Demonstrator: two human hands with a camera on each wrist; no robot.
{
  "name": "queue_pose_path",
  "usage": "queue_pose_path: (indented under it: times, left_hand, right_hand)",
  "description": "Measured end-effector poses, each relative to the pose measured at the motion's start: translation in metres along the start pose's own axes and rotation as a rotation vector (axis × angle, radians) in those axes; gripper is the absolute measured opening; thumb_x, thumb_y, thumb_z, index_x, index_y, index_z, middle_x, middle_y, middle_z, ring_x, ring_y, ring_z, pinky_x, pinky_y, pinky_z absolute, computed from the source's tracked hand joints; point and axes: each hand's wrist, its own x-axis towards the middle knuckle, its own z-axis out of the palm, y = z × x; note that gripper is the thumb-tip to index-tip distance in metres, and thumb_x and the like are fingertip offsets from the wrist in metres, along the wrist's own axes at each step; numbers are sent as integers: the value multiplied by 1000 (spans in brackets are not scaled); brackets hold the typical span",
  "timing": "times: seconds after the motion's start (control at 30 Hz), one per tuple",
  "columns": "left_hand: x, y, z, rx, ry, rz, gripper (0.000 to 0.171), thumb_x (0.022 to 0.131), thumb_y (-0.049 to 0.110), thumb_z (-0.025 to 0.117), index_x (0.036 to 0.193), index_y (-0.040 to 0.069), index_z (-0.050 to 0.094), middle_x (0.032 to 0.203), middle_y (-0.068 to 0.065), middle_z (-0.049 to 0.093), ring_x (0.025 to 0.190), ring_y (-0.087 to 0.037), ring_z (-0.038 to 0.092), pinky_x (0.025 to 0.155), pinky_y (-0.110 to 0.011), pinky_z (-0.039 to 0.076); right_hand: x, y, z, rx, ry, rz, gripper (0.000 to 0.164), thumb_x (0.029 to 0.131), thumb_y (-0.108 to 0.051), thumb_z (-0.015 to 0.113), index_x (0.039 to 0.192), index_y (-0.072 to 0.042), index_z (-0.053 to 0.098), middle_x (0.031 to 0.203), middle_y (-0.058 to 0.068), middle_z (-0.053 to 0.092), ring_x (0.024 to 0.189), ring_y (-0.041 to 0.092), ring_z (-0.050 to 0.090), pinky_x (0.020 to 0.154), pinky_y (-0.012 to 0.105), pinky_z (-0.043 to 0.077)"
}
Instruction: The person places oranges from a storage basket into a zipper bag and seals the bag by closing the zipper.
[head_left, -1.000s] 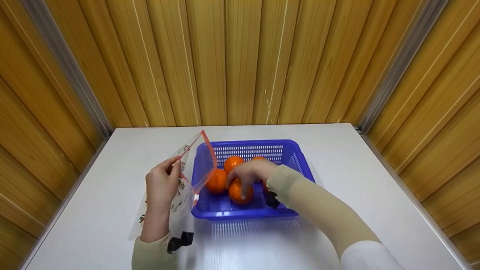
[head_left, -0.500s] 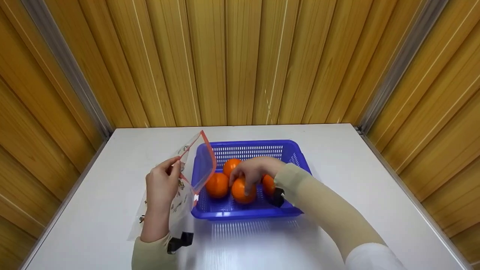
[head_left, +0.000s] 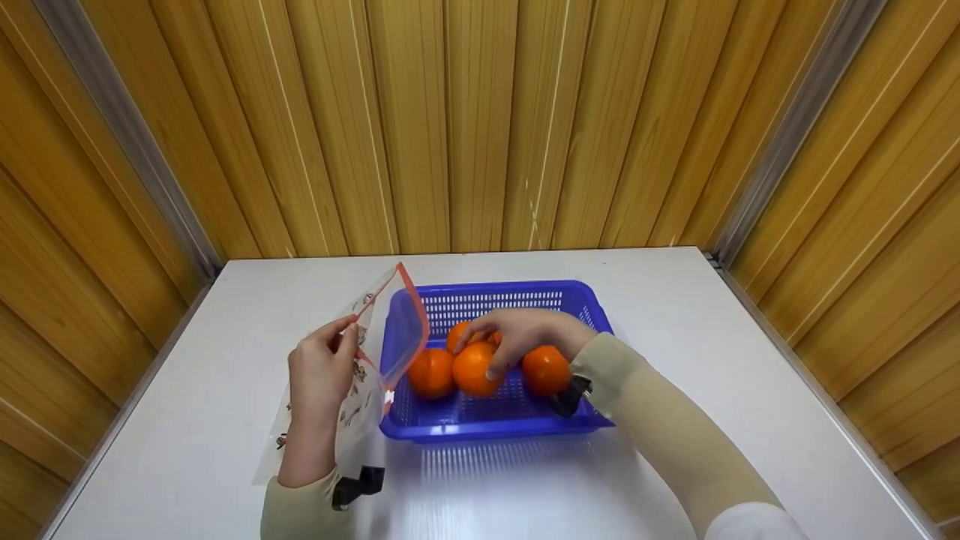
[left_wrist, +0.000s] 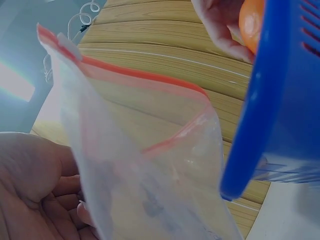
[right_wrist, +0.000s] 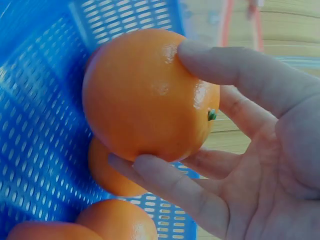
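A clear zip bag (head_left: 352,401) with a red-edged mouth stands open at the basket's left side. My left hand (head_left: 321,371) pinches its rim between thumb and fingers; in the left wrist view the bag (left_wrist: 145,175) spreads in front of the palm. Over the blue basket (head_left: 495,433), my right hand (head_left: 517,334) grips an orange (head_left: 476,370) with thumb and fingers around it. The right wrist view shows this orange (right_wrist: 145,95) with its green stem end toward the palm. More oranges lie below it, one orange (head_left: 431,373) at the left and another orange (head_left: 547,370) under the right wrist.
A white table (head_left: 660,315) carries the basket and bag. Wood-patterned walls (head_left: 480,127) enclose its back and sides. A white slider (left_wrist: 69,47) sits on the bag's red strip.
My right hand has lifted the orange slightly out from among the others, and the orange at the right is more exposed. The left hand holds the bag almost unmoved.
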Motion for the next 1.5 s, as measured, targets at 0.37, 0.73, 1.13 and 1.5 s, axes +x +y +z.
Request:
queue_pose_path:
  times: [0.37, 0.73, 1.13, 1.5]
  left_hand:
    - [0, -2, 0, -3, 19, 25, 27, 100, 15, 63, 120, 2, 76, 72, -10, 66, 56, -11, 47, 49, -20, 35]
    - [1, -1, 0, 6, 37, 44, 27, 100, 15, 64, 119, 1, 76, 72, -10, 65, 57, -12, 47, 49, -20, 35]
    - [-2, 1, -1, 4, 27, 26, 26, 100, 15, 63, 119, 1, 76, 71, -9, 62, 59, -14, 46, 50, -21, 33]
    - [-5, 6, -6, -42, -14, -21, 29, 103, 18, 61, 124, 3, 74, 76, -13, 65, 45, -12, 44, 40, -17, 37]
  right_hand:
    - [-15, 4, 2, 185, 132, -231, 54, 83, -16, 83, 133, -30, 67, 138, -4, 65, 130, 22, 55, 116, 53, 40]
    - [-21, -10, 16, 432, 310, -262, 56, 84, -16, 84, 136, -24, 65, 145, 3, 60, 133, 34, 59, 116, 55, 43]
    - [-4, -44, 34, 486, 450, -381, 59, 84, -12, 80, 140, -16, 62, 144, 9, 58, 127, 32, 64, 107, 49, 53]
    - [15, -81, 44, 125, 562, -456, 57, 85, -11, 82, 138, -18, 64, 144, 5, 61, 131, 26, 57, 109, 43, 49]
